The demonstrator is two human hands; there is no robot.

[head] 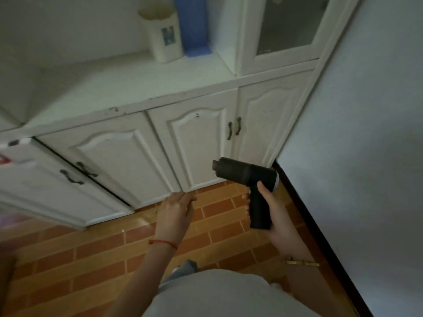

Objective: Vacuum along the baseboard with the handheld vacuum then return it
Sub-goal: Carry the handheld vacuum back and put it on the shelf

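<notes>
Black handheld vacuum [246, 172] gripped in right hand [273, 212], white cup [166, 40] on cabinet [128, 88]

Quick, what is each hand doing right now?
Left hand: open, fingers relaxed, holding nothing.
Right hand: grips the handheld vacuum by its handle.

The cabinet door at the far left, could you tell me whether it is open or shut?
Open: the far-left cabinet door swings outward, showing a dark gap beside its neighbouring door.
</notes>
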